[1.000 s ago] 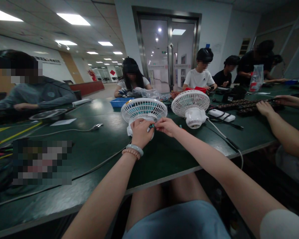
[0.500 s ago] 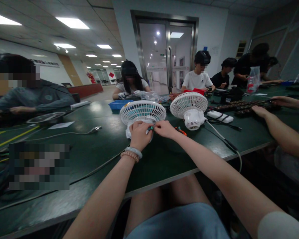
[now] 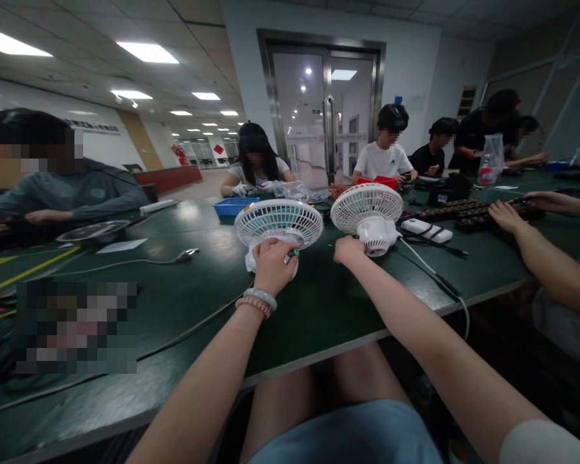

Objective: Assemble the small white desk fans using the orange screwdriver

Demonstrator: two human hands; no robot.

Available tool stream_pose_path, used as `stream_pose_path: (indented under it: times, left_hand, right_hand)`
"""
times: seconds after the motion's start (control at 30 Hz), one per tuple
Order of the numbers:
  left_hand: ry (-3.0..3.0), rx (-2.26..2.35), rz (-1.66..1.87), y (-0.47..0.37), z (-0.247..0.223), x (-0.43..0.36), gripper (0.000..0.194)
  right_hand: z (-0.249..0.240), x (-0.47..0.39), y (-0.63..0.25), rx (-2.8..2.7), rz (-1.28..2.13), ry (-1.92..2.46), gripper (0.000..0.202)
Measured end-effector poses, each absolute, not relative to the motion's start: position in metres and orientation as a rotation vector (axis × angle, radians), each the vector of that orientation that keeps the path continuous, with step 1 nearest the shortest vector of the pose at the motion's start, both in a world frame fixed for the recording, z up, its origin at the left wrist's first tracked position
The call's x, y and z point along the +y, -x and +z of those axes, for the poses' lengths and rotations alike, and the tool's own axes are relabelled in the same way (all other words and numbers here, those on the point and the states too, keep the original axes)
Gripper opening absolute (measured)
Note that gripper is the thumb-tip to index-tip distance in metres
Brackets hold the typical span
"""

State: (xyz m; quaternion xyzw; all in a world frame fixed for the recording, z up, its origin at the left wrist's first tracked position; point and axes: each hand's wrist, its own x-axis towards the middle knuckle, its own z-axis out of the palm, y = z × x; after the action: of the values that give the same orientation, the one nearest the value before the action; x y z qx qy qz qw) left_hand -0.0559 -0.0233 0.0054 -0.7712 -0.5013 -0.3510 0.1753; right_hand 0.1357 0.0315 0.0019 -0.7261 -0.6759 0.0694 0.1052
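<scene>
A white fan [image 3: 279, 222] with a round grille stands on the green table, its back towards me. My left hand [image 3: 274, 265] is closed at the fan's rear housing, around a small green item [image 3: 292, 252] that shows by the fingertips. To the right is a second white fan [image 3: 367, 209]. Just left of that fan's motor housing is my right hand [image 3: 350, 250], its fingers closed; a thin dark tip sticks out from them, too small to name.
The green table [image 3: 183, 296] carries a blue tray [image 3: 234, 206], a red tray [image 3: 377, 182], a white power strip [image 3: 426, 230] and a plug [image 3: 189, 254] on a cable. People sit around it; a person's hands [image 3: 507, 216] reach in from the right.
My right hand has moved right, away from my left hand and the green item, to beside the second fan. The left hand stays at the first fan.
</scene>
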Motion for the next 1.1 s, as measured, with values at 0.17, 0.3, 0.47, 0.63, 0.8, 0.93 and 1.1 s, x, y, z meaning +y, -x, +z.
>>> stream_pose_path:
  times: [0.17,0.3,0.47,0.63,0.8,0.93,1.1]
  left_hand:
    - [2.188,-1.424,-0.996,0.056,0.006,-0.023,0.022]
    - [2.179,-1.419,-0.991,0.056,0.005,-0.023,0.022]
    - [2.194,-1.417,-0.993,0.057,0.006,-0.024,0.022]
    - [2.188,-1.434,-0.987,0.057,0.006,-0.023,0.022]
    - [2.192,-1.426,-1.005,0.057,0.005,-0.023,0.022]
    - [2.186,-1.426,-0.997,0.057,0.005,-0.022,0.022]
    - [2.176,-1.422,-0.995,0.057,0.005,-0.022,0.021]
  right_hand:
    - [0.001,0.037,-0.139,-2.041,0.313,2.190,0.051]
    - [-0.003,0.041,-0.139,-2.050,0.247,2.215,0.054]
    - [-0.006,0.041,-0.139,-2.076,0.214,2.209,0.052]
    - [-0.001,0.032,-0.136,-2.034,0.142,2.109,0.045]
    - [0.009,0.023,-0.134,-1.898,0.093,1.965,0.038]
    - [0.021,0.021,-0.142,-1.751,0.011,1.817,0.032]
    - [0.036,0.014,-0.161,-1.568,-0.126,1.577,0.033]
